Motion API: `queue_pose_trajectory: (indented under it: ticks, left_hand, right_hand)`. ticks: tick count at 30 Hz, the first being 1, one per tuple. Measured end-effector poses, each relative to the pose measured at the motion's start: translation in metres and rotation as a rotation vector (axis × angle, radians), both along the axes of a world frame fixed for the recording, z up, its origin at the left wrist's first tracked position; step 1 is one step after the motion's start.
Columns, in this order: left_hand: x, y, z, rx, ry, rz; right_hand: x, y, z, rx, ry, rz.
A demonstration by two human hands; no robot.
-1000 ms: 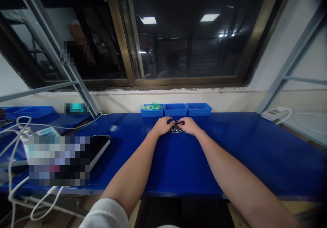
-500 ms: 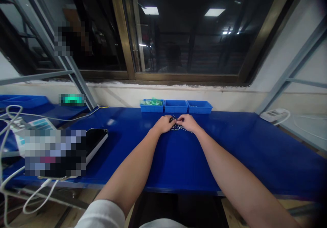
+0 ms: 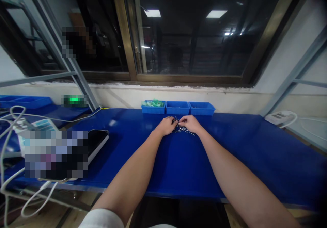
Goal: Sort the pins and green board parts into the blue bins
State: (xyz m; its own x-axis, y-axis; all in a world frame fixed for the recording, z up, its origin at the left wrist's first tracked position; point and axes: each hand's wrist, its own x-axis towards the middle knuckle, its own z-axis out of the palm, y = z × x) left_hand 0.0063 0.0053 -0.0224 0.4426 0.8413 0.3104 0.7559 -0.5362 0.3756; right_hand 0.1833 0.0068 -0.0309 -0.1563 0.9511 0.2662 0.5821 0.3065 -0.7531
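Observation:
A loose pile of thin, shiny metal rods [image 3: 182, 129], perhaps screws or pins, lies on the blue table near its back edge. My left hand [image 3: 167, 125] rests at the pile's left side, its fingers curled and the thumb pointing right. From the right, my right hand [image 3: 190, 123] reaches in with thumb and fingertips pinched together, close to the left thumb. Whatever is between the fingers of either hand is too small to make out. Part of the pile is hidden behind both hands.
Behind the pile stand three blue bins: the left bin [image 3: 153, 109] holds green-and-white packets; the middle bin [image 3: 177, 109] and right bin [image 3: 201, 109] hold small bits. A tablet-like device [image 3: 98, 143] with white cables [image 3: 52, 195] lies left. A power strip [image 3: 277, 117] sits right.
The view has shifted slightly. Both hands stay at the pile with nearly the same pose, the right fingertips still pinched beside the left thumb.

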Motion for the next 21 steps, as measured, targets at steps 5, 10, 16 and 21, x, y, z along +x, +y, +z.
queue_pose_trajectory:
  ticks: [5,10,16,21]
  left_hand:
    - [0.001,-0.003,0.003,0.064,-0.056,-0.006]
    - [0.005,-0.013,0.014,0.185,-0.078,-0.115]
    - [0.007,-0.014,0.018,0.253,-0.076,-0.084]
    - [0.006,-0.011,0.015,0.274,-0.061,-0.052]
  right_hand:
    - [0.003,0.0,0.003,0.003,0.202,0.003]
    - [0.001,-0.001,0.007,0.06,0.347,-0.04]
    - [-0.005,-0.002,0.011,0.074,0.373,-0.048]
    - [-0.007,-0.007,0.013,0.046,0.324,0.014]
